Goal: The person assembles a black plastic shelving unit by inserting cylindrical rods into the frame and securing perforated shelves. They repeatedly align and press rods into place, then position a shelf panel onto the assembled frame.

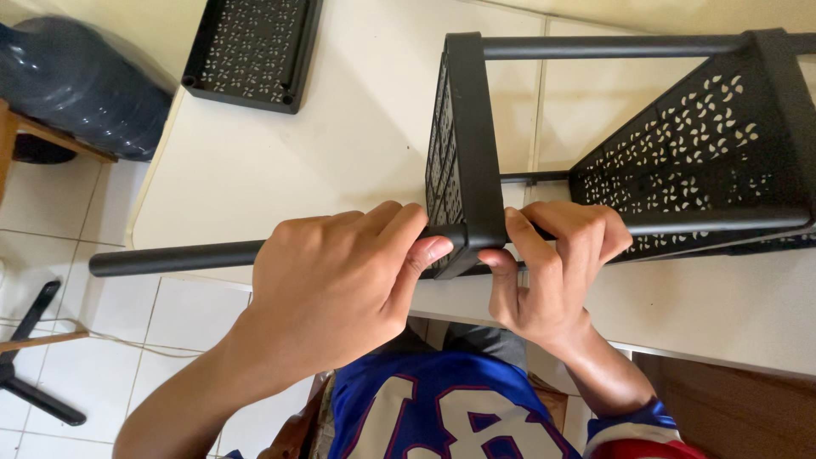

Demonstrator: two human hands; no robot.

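Left hand (331, 285) clenched round black rod (174, 257); right hand (557, 263) gripping perforated black shelf (466, 153) (lying sideways on table (340, 144)).

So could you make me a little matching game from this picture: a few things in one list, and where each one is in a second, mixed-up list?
Things:
1. left hand
2. right hand
3. loose perforated shelf
4. blue water jug

Places:
A. lying flat at the table's far edge, apart from the rack
B. off the table, upper left corner
C. wrapped round the black tube left of the rack corner
D. gripping the tube just right of the rack corner, fingers curled over it

Pairs: 1-C, 2-D, 3-A, 4-B
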